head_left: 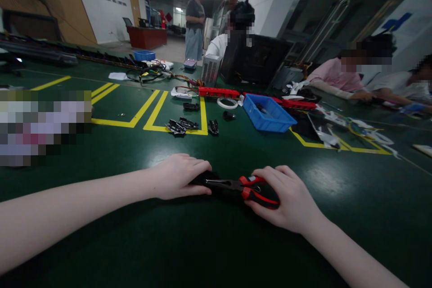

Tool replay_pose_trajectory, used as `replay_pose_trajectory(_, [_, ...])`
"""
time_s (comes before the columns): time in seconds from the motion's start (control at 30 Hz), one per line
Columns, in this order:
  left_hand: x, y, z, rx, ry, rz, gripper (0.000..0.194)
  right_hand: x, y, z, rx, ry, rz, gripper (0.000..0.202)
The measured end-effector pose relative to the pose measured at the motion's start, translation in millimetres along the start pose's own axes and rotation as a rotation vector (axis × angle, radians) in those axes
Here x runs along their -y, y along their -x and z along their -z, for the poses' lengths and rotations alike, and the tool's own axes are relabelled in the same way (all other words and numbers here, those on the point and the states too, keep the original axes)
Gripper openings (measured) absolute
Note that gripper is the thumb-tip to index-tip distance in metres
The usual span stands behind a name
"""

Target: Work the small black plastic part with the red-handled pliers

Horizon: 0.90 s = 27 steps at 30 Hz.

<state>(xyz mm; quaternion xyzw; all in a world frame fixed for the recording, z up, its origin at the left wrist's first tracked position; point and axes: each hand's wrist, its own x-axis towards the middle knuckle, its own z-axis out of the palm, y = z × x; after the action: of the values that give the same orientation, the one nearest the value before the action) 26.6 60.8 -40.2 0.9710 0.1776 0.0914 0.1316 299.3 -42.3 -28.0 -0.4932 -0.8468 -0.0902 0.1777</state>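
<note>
Red-handled pliers (243,187) in the right hand's (286,198) grip, nose under left hand (180,176), its hold unclear.

So on the table (354,207) right in front of me: my left hand (178,176) sits at about 11 o'clock, pressed down on a small part (206,177), and my right hand (286,198) is at 1 o'clock on the handles of the pliers (236,184), whose nose points left at that part, between both hands. Further out at 12 there's a bunch of loose parts (182,125) lying inside the taped lines (151,117). The bin (268,119) sits at 1 o'clock behind them, and other people are seated at 2.
</note>
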Motion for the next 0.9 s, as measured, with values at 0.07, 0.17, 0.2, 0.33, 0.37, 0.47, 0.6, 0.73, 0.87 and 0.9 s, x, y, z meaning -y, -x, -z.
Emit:
replay_pose_trajectory(0.07, [0.8,-0.6,-0.8,0.0,0.001,-0.006,0.031,0.1,0.0,0.2,-0.006,0.004,0.01,0.037])
replay_pose_trajectory(0.17, [2.6,-1.2,-2.3,0.009,0.012,-0.014,0.032,-0.1,0.4,-0.5,-0.012,0.012,0.027,0.039])
replay_pose_trajectory(0.2, [2.9,-1.2,-2.5,0.011,0.016,-0.014,0.032,-0.2,0.7,-0.8,-0.013,0.013,0.032,0.041])
replay_pose_trajectory(0.33, [2.3,-0.8,-1.8,0.0,0.027,-0.003,0.03,0.7,1.0,-1.0,-0.008,0.009,0.027,0.04])
replay_pose_trajectory(0.37, [1.7,-0.8,-1.4,0.002,0.029,-0.002,0.03,1.2,0.9,-0.7,-0.006,0.007,0.023,0.04])
replay_pose_trajectory(0.47, [-0.5,-0.8,0.3,0.008,0.031,0.003,0.03,2.8,0.3,0.1,0.004,0.0,0.009,0.038])
replay_pose_trajectory(0.6, [-2.8,-0.4,1.6,-0.009,0.039,0.009,0.028,2.8,0.4,0.4,0.013,-0.012,-0.008,0.038])
replay_pose_trajectory(0.73, [-1.1,-0.5,0.0,-0.01,0.04,0.0,0.03,1.7,1.5,0.2,0.026,-0.019,-0.025,0.038])
replay_pose_trajectory(0.87, [0.7,-0.7,-1.7,-0.014,0.053,-0.004,0.03,1.6,1.7,0.5,0.022,-0.02,-0.033,0.039])
replay_pose_trajectory(0.9, [0.7,-0.7,-1.8,-0.017,0.052,-0.003,0.029,1.7,1.6,0.5,0.022,-0.021,-0.032,0.039])
